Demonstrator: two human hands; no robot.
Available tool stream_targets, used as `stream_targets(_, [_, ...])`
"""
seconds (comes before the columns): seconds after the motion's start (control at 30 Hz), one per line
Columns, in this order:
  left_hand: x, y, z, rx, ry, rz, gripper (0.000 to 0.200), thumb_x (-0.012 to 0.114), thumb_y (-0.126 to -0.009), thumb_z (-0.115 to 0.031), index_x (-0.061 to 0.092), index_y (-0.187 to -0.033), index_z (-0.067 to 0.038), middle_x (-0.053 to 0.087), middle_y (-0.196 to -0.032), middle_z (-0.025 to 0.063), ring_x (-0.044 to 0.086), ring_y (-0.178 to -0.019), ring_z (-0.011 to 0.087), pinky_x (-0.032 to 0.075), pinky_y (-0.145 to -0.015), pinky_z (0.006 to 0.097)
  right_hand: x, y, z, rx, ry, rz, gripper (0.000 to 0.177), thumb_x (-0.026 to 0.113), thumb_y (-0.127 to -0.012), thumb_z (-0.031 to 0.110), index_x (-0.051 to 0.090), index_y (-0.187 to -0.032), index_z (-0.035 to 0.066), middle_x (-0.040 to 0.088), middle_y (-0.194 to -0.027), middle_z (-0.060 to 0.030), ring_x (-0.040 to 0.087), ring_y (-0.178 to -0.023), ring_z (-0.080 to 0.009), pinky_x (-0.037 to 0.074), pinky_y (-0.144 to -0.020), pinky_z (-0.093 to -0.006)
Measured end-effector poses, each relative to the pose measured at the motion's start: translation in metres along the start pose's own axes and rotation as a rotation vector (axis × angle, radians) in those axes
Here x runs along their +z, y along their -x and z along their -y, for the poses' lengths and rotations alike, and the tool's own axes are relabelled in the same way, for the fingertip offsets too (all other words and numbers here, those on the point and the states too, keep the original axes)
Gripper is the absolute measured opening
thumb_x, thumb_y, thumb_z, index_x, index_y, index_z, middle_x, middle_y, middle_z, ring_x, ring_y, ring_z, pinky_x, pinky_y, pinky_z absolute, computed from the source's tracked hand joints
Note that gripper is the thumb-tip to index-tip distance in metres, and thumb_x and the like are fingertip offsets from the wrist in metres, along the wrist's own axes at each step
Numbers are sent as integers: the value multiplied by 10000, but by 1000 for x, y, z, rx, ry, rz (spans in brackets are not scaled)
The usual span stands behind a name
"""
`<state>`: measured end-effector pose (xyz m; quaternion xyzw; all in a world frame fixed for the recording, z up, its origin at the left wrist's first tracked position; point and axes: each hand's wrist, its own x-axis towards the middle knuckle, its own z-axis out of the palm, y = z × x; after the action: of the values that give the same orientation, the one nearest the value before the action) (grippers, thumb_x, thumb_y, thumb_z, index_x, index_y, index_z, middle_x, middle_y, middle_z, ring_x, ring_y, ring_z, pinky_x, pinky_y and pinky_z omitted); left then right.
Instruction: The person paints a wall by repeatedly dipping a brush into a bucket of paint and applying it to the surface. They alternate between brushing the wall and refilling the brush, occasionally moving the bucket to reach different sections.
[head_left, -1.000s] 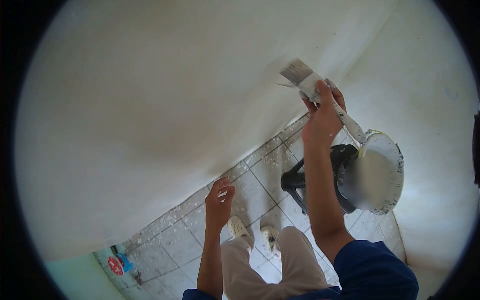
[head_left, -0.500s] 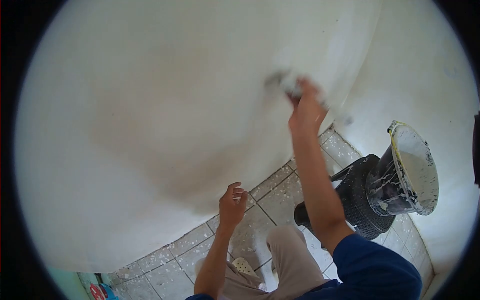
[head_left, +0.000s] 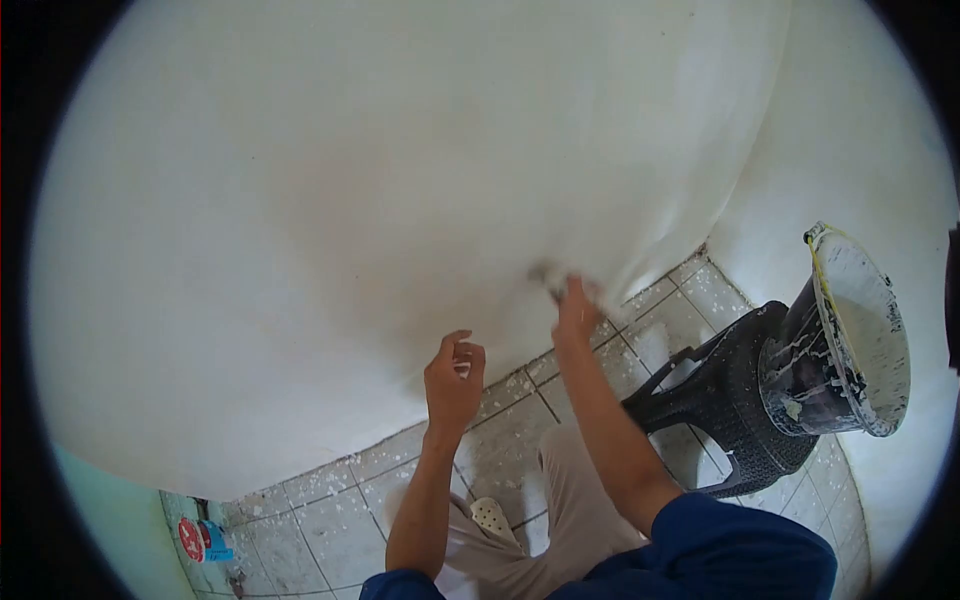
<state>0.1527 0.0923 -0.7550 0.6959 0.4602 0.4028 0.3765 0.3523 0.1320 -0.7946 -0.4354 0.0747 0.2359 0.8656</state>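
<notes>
My right hand (head_left: 577,312) is wrapped round a blurred paintbrush (head_left: 543,272). Its dark end lies at the lower part of the white wall (head_left: 400,180), and motion hides its details. My left hand (head_left: 455,385) is raised near the foot of the same wall, its fingers loosely bent and apart with nothing in them. A paint-splashed black bucket (head_left: 800,375) with a yellow-edged rim and whitish paint inside is tilted in view, to the right of my right arm. Under it is a black stool (head_left: 725,395) with a textured top.
Grey floor tiles (head_left: 510,440) speckled with white run along the wall. At the lower left lie a red-and-white round thing (head_left: 190,540) and a blue item (head_left: 217,541). A second pale wall (head_left: 850,150) rises at the right, behind the bucket.
My right hand and the brush have come down the wall, closer to the floor. My left hand has shifted slightly up and left. The view has turned a little.
</notes>
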Motion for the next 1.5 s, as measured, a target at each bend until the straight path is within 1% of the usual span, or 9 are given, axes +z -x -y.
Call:
stream_targets(0.2, [5, -11, 6, 11, -31, -67, 271, 622, -878, -122, 587, -1129, -24, 690, -876, 92, 660, -801, 186, 525, -727, 317, 157, 89, 187, -369, -378, 459, 260, 681, -812, 46, 525, -1013, -11, 596, -940, -95, 612, -857, -184, 593, -688, -332])
stream_targets(0.37, [3, -6, 2, 21, -30, -96, 246, 606, -896, -115, 589, -1126, -29, 686, -879, 97, 653, -804, 168, 530, -725, 308, 78, 25, 29, -397, -21, 253, 243, 695, -819, 74, 538, -996, 16, 582, -924, -66, 590, -853, -170, 554, -685, -300])
stream_targets(0.47, [1, 0, 1, 45, -18, -128, 250, 622, -876, -108, 594, -1110, -27, 684, -862, 104, 659, -775, 181, 535, -703, 310, -50, -4, -80, -68, 342, -3, 266, 677, -810, 83, 538, -1028, 23, 604, -983, -99, 616, -808, -191, 542, -631, -298])
stream_targets(0.57, [-2, -2, -6, 48, -20, -146, 239, 623, -875, -108, 599, -1098, -25, 683, -855, 105, 658, -768, 181, 535, -694, 309, -64, 6, -68, 120, 281, -99, 311, 669, -809, 75, 516, -1076, 29, 602, -989, -108, 620, -825, -206, 559, -647, -321])
stream_targets(0.83, [0, -6, 6, 21, -3, -176, 231, 614, -880, -109, 597, -1093, -21, 681, -845, 106, 655, -759, 185, 530, -674, 311, 168, 109, 185, -391, -426, 567, 263, 684, -818, 115, 547, -998, -19, 573, -941, -90, 573, -804, -155, 535, -653, -316])
stream_targets(0.93, [-4, -6, 5, 16, 18, -199, 228, 614, -880, -112, 598, -1089, -20, 678, -836, 106, 651, -749, 183, 528, -673, 307, 160, 83, 133, -434, -239, 432, 318, 703, -798, 73, 517, -1047, 9, 582, -935, -78, 596, -862, -173, 566, -713, -313])
stream_targets(1.1, [-12, -6, 1, 7, -9, -219, 226, 597, -904, -95, 581, -1114, -13, 677, -855, 115, 674, -787, 178, 529, -710, 305, -41, 5, -83, -191, 398, 117, 238, 677, -822, 103, 546, -997, 9, 594, -930, -84, 597, -798, -164, 520, -636, -279])
stream_targets(1.2, [-15, -7, 3, -6, -6, -219, 224, 595, -904, -93, 581, -1112, -10, 678, -854, 116, 674, -787, 178, 528, -714, 303, -68, 14, -86, 121, 196, -43, 318, 688, -816, 83, 508, -1069, 11, 597, -996, -107, 612, -852, -198, 559, -662, -313])
stream_targets(1.5, [-15, -10, 10, 9, -12, -246, 201, 602, -893, -90, 594, -1077, -10, 675, -826, 96, 659, -754, 166, 526, -682, 296, 157, 119, 160, -302, -385, 575, 331, 684, -825, 51, 494, -1095, 39, 610, -1003, -90, 610, -916, -180, 576, -720, -337])
